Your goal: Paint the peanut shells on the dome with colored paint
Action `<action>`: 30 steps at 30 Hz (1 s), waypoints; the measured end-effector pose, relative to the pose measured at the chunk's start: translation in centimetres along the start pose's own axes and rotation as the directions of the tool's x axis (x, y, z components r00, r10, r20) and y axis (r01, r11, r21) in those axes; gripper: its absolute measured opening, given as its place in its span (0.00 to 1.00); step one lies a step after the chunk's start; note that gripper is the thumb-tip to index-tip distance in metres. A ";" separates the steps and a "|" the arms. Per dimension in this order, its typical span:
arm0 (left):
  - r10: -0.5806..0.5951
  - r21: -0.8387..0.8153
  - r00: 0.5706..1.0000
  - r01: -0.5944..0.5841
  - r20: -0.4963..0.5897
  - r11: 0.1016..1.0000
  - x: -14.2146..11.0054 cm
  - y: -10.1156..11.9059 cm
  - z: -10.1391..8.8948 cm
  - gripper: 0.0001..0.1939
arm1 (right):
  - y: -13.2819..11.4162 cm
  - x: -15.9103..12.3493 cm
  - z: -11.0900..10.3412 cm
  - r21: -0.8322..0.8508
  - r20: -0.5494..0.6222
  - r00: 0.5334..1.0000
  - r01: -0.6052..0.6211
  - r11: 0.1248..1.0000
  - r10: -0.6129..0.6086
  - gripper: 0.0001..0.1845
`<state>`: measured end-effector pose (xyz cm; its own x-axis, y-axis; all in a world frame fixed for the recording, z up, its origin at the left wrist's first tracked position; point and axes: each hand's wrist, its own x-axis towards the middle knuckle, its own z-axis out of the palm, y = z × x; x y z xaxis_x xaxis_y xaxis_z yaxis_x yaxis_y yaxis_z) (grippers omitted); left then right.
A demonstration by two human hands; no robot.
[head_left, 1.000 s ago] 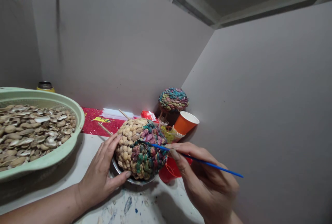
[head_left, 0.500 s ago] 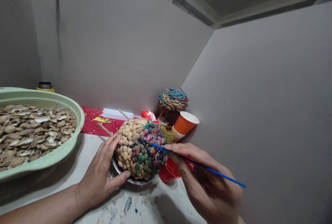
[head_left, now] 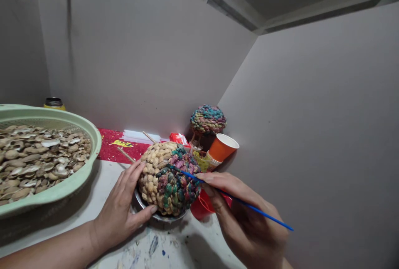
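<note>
A dome covered in peanut shells (head_left: 152, 173) rests in a shiny metal bowl (head_left: 170, 219). Bare tan shells cover its left side; the right side carries green, purple, pink and dark blue paint. My left hand (head_left: 116, 208) grips the dome's left side, thumb low at the front and fingers higher up. Pinched between thumb and fingers of my right hand (head_left: 252, 223) is a blue paintbrush (head_left: 190, 176). Its dark wet tip touches the shells near the border between painted and bare ones. Two thin sticks (head_left: 126, 154) show behind the dome.
A green plastic basket (head_left: 93, 152) full of peanut shells stands on the left. Behind the dome are a painted shell piece (head_left: 208, 119), an orange paper cup (head_left: 222, 150) and white sticks (head_left: 140, 136). A red cup (head_left: 199, 208) stands close right. Grey walls enclose the paint-stained table (head_left: 140, 248).
The brush tip has shifted very slightly over the shells, and the handle's end has dipped a little left and down with my right hand. My left hand and the dome look unmoved.
</note>
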<state>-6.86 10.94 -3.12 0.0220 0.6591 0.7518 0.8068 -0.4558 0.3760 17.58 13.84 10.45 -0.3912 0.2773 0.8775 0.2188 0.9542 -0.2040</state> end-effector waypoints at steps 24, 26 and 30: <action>0.005 0.008 1.000 -0.005 -0.002 1.000 0.2 0.3 -0.2 0.42 | -0.1 -0.2 0.3 -0.007 -0.147 0.982 -0.119 0.993 0.117 0.13; 0.012 0.015 1.000 -0.012 0.007 1.000 0.3 0.3 -0.3 0.42 | 0.0 -0.1 0.4 0.000 -0.130 0.986 -0.105 0.995 0.104 0.14; 0.017 0.019 1.000 -0.017 0.009 1.000 0.2 0.2 -0.4 0.42 | 0.3 -0.1 -0.1 -0.024 -0.178 0.979 -0.102 0.994 0.097 0.17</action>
<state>-6.88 10.74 -2.68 0.0412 0.6567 0.7530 0.8172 -0.4558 0.3527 17.75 14.11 10.31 -0.2028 0.3438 0.9169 0.2788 0.9179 -0.2825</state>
